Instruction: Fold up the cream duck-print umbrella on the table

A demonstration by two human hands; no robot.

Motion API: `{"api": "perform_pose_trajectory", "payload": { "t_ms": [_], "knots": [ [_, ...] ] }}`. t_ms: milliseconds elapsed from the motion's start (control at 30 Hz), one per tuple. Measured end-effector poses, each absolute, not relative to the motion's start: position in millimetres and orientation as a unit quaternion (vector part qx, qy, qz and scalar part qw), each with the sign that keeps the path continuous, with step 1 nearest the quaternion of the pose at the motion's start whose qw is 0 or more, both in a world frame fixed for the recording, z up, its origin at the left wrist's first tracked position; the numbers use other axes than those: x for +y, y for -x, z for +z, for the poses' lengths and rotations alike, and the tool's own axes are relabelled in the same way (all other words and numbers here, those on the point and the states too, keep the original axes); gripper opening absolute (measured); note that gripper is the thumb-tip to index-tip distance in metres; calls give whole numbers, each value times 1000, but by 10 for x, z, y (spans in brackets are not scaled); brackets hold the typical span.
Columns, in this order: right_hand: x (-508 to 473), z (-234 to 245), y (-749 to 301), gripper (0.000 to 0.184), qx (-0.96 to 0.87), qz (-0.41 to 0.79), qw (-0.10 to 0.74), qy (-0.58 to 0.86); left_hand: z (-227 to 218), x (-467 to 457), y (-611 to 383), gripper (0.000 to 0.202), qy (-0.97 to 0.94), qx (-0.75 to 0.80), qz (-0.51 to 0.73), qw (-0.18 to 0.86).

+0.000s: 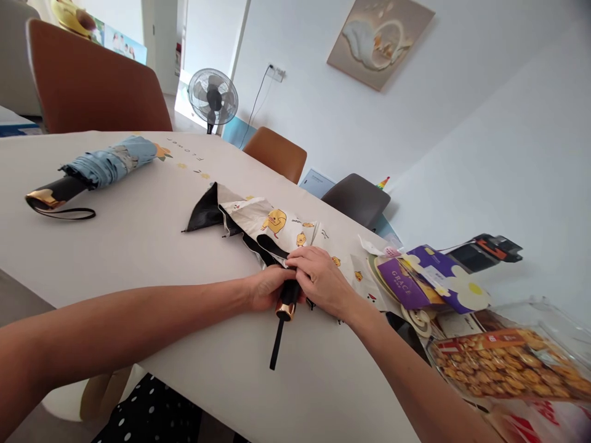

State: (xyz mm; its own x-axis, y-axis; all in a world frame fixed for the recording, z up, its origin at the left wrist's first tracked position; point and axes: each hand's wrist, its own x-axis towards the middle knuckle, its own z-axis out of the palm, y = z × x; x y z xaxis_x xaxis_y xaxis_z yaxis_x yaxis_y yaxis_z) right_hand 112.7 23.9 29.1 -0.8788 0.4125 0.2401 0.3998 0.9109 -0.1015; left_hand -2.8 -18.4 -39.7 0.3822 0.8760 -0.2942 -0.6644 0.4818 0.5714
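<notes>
A white umbrella (295, 231) printed with yellow ducks lies loosely folded on the table, its black lining showing at the left edge. My left hand (270, 286) is wrapped round its black handle, which has a gold end and a hanging strap. Over the top of the handle and the lower folds lies my right hand (318, 274), its fingers curled against the umbrella. A light blue umbrella (111, 163), furled, with a black and gold handle and a wrist loop, rests apart at the left.
A purple box (410, 280) and a clear tub of cookies (512, 363) crowd the table's right side. Brown chairs (99, 86) and a grey chair (357, 200) stand around the white table (161, 246). A fan (213, 97) stands behind.
</notes>
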Motion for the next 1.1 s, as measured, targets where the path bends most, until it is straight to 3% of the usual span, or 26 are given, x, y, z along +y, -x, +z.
{"api": "perform_pose_trajectory", "payload": {
  "t_ms": [267, 400, 500, 833, 967, 1100],
  "knots": [
    [160, 227, -1283, 35, -941, 143, 178, 251, -366, -181, 74, 14, -176, 262, 452, 834],
    [85, 251, -1306, 37, -867, 270, 301, 291, -373, -163, 88, 22, -163, 279, 425, 845],
    [70, 290, -1300, 33, -844, 261, 369, 288, -356, -164, 103, 27, -163, 292, 407, 850],
    [69, 204, -1396, 14, -923, -67, 250, 286, -318, -178, 96, 21, -185, 300, 405, 844],
    [72, 115, -1446, 17, -946, -69, 197, 250, -314, -174, 90, 16, -177, 294, 413, 844],
    [139, 12, -1395, 18, -945, -13, 221, 240, -322, -172, 93, 13, -193, 286, 411, 844]
  ]
}}
